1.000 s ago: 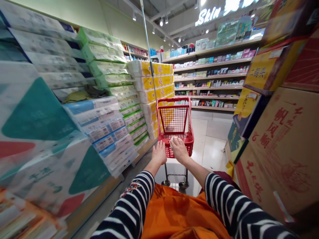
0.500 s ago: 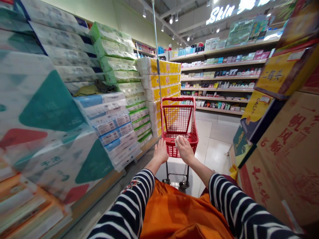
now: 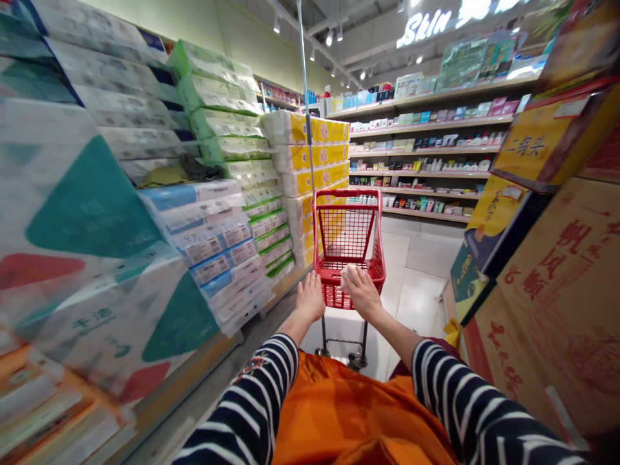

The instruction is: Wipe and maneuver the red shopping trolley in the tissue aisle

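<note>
A small red shopping cart (image 3: 348,240) stands in the aisle right in front of me, its wire basket showing no goods. My left hand (image 3: 310,299) is closed over the near rim handle on its left side. My right hand (image 3: 361,292) grips the same handle on the right, with a small white thing, perhaps a slip of paper, pressed under the fingers. A thin metal pole (image 3: 306,103) rises from the cart's left side. Both my sleeves are navy with white stripes, over an orange apron.
Stacked packs of tissue and toilet paper (image 3: 203,213) line the left side on a low wooden platform. Large cardboard boxes (image 3: 557,271) are piled close on the right. Shelves of skin-care bottles (image 3: 421,161) cross the far end. Pale floor tiles (image 3: 416,284) lie ahead.
The cart and I have rolled slightly forward along the aisle. The view has shifted a little, and both hands keep the same hold on the handle.
</note>
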Demonstrator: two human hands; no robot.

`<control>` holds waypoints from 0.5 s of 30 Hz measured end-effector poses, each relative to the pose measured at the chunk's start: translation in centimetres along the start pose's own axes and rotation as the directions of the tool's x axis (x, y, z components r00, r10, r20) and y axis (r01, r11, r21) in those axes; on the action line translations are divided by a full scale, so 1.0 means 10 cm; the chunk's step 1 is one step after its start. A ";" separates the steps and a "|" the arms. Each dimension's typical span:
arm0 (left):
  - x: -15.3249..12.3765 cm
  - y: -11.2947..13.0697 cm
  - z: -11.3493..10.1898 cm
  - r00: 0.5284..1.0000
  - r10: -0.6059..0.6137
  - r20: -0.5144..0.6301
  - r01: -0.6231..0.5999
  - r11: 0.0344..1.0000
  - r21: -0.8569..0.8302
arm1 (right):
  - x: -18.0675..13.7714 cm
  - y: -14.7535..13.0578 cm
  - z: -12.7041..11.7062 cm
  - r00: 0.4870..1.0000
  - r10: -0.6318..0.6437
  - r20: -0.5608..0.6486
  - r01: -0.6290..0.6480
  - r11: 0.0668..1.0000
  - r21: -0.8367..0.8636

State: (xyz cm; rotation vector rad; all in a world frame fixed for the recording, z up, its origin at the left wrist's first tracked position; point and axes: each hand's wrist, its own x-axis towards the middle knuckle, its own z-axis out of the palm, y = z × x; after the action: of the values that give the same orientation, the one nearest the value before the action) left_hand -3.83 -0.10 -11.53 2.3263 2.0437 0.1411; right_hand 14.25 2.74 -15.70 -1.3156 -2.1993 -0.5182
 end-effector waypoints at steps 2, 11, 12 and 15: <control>0.00 0.05 0.02 1.000 0.012 0.007 -0.012 1.000 -0.009 | -0.10 0.13 -0.06 0.997 0.056 -0.060 -0.057 0.998 -0.023; 0.05 0.07 -0.10 0.998 -0.005 0.056 0.001 0.997 0.078 | 0.15 -0.32 -0.03 1.000 0.016 -0.017 -0.015 0.999 0.048; 0.06 0.05 -0.12 0.998 -0.018 0.057 0.013 0.996 0.083 | 0.16 -0.29 -0.04 1.000 0.013 0.006 -0.013 0.999 0.046; 0.10 -0.02 -0.12 0.992 -0.095 0.081 0.088 0.992 0.085 | 0.08 -0.04 -0.10 0.999 0.018 0.033 -0.019 1.000 0.020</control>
State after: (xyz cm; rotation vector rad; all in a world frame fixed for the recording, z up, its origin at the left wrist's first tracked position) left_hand -4.06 0.85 -10.32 2.2353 2.1484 -0.0446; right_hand 13.86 2.54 -14.48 -1.3421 -2.2114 -0.4693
